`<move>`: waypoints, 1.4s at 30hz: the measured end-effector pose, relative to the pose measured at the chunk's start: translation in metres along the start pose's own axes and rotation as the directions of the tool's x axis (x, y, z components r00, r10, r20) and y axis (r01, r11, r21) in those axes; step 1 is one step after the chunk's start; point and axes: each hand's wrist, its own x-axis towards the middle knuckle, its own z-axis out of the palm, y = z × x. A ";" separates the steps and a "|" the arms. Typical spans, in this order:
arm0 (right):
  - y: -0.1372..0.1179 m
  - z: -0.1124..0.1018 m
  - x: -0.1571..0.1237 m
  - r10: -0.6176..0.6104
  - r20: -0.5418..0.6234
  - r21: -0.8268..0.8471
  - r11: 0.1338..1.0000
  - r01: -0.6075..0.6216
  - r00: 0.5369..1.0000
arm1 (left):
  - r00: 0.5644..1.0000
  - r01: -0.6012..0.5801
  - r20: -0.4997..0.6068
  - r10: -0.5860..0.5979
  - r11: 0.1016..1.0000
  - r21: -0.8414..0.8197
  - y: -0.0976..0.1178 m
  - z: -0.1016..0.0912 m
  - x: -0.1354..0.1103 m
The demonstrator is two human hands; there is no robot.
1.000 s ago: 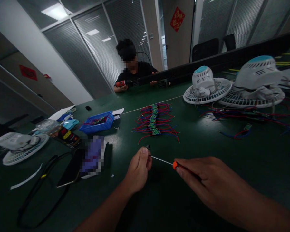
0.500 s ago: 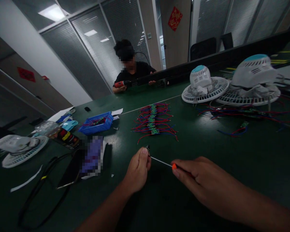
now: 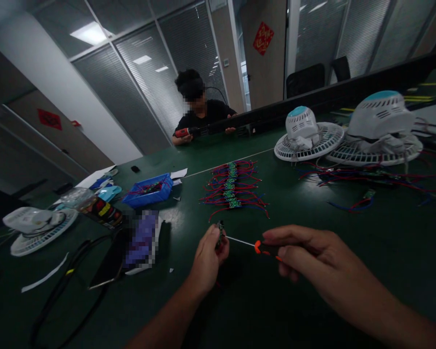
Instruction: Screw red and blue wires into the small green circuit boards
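In the head view, my left hand (image 3: 206, 259) pinches a small green circuit board (image 3: 220, 234) on its edge, between thumb and fingers. My right hand (image 3: 312, 257) is closed around the black and orange handle of a screwdriver (image 3: 264, 249). The thin metal shaft points left, and its tip reaches the board or lies right against it; contact is hard to make out. Beyond my hands lies a row of green circuit boards (image 3: 232, 180), with red and blue wires spreading to both sides.
A blue tray (image 3: 150, 194) with wired boards stands left of the row. Nearer are a phone (image 3: 111, 259), a black cable (image 3: 54, 291) and a bottle (image 3: 103, 211). White fan units (image 3: 305, 138) sit at the right. Across the green table (image 3: 189, 305), a person holds a red power tool (image 3: 183, 132).
My right hand has loosened and shifted its fingers back along the handle, so more of it shows. The board in my left hand has turned and is more visible. The view has tilted slightly.
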 end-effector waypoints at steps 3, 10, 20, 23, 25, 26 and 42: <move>-0.002 -0.005 0.004 0.090 -0.046 0.107 0.991 -0.085 0.995 | 0.988 -0.017 0.155 0.018 1.000 -0.007 0.000 -0.002 -0.002; 0.002 -0.025 0.012 0.077 -0.141 0.089 0.994 -0.065 0.987 | 0.963 -0.084 0.264 0.049 0.989 0.123 0.005 0.001 -0.008; 0.009 -0.044 0.020 0.069 -0.210 0.122 0.992 -0.044 0.975 | 0.897 -0.421 0.419 0.142 0.567 0.708 0.011 -0.003 -0.018; 0.010 -0.042 0.019 0.079 -0.142 0.043 0.996 -0.073 0.987 | 0.864 -0.501 0.465 0.192 0.426 0.753 0.012 -0.002 -0.021; 0.013 -0.042 0.020 0.105 -0.137 0.025 0.994 -0.102 0.985 | 0.851 -0.524 0.495 0.177 0.361 0.771 0.012 -0.003 -0.022; 0.014 -0.043 0.020 0.114 -0.132 0.017 0.993 -0.113 0.985 | 0.849 -0.526 0.501 0.164 0.349 0.776 0.012 -0.003 -0.022; -0.031 -0.025 0.028 -0.253 -0.222 -0.485 0.866 0.118 0.942 | 0.879 -0.477 0.415 0.236 0.444 0.758 0.000 0.007 -0.014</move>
